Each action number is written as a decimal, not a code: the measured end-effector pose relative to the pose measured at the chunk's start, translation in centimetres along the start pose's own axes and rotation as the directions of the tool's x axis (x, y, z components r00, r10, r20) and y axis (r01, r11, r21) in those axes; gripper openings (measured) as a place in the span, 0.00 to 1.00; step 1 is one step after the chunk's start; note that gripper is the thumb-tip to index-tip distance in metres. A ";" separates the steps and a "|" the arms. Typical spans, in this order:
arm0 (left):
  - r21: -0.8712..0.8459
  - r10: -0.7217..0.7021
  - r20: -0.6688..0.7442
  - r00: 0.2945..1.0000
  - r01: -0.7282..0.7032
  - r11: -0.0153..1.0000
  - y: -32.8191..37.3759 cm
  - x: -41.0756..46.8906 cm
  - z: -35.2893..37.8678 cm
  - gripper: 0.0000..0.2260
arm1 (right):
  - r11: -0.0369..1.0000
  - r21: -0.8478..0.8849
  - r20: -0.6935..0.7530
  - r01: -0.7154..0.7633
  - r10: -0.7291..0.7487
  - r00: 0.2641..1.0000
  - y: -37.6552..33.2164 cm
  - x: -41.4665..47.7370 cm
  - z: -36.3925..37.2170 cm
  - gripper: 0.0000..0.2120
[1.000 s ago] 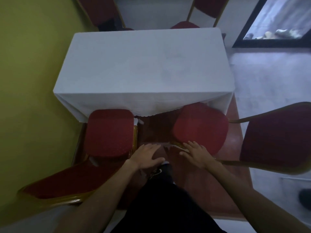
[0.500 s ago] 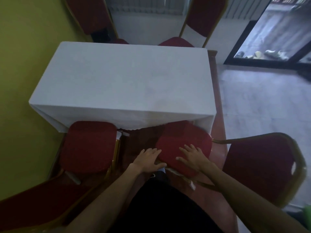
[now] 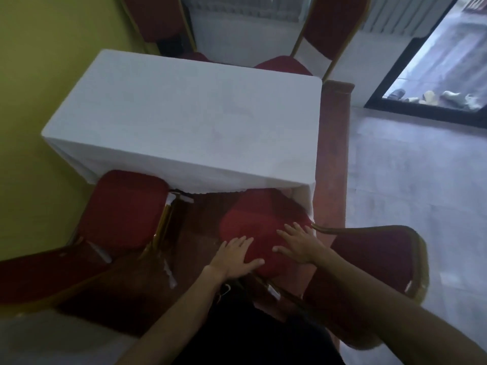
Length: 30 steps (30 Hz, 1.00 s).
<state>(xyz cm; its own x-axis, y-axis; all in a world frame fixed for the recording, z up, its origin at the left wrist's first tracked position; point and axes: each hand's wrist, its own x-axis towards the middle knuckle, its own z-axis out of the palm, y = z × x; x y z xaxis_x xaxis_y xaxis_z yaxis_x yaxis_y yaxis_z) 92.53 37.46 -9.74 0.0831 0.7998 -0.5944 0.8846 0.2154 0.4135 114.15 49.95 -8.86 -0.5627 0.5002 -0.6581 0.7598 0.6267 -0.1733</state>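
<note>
Both hands lie flat with fingers spread on the red chair seat (image 3: pixel 253 225), the left hand (image 3: pixel 234 256) beside the right hand (image 3: pixel 300 245), holding nothing

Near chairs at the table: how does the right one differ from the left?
Right chair has left hand and right hand flat on its seat; left chair is untouched. Right chair's back angles rightward; left chair's points lower-left. Both: red padding, gold frames.
</note>
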 end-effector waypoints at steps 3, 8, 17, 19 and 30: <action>-0.063 -0.071 -0.034 0.997 0.069 0.996 5.1 -0.6 2.9 0.41 | 0.988 -0.123 0.024 0.097 -0.095 0.995 4.9 -2.3 0.5 0.54; -0.227 -0.140 -0.107 0.984 0.113 0.967 14.8 -2.2 7.9 0.40 | 0.954 -0.206 0.029 0.220 -0.219 0.975 11.8 -7.4 -0.2 0.42; -0.367 -0.171 -0.225 0.959 0.080 0.927 27.7 -4.1 10.4 0.46 | 0.891 -0.207 0.032 0.403 -0.406 0.913 22.0 -17.3 -3.4 0.38; -0.328 -0.137 -0.216 0.967 0.060 0.943 29.5 -4.0 11.2 0.45 | 0.872 -0.224 0.071 0.436 -0.431 0.899 24.3 -18.3 -3.3 0.41; -0.299 -0.115 -0.050 0.992 0.095 0.950 32.3 -1.2 16.6 0.43 | 0.767 -0.333 0.152 0.549 -0.531 0.834 30.1 -16.8 -1.7 0.33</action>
<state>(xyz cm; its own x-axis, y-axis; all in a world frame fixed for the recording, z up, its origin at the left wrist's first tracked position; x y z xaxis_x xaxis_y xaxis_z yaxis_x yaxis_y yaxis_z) 128.65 34.21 -7.12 -0.0427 0.7968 -0.6028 0.7110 0.4481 0.5420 145.89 61.41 -1.80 -0.8228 -0.0066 -0.5683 0.1649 0.9541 -0.2498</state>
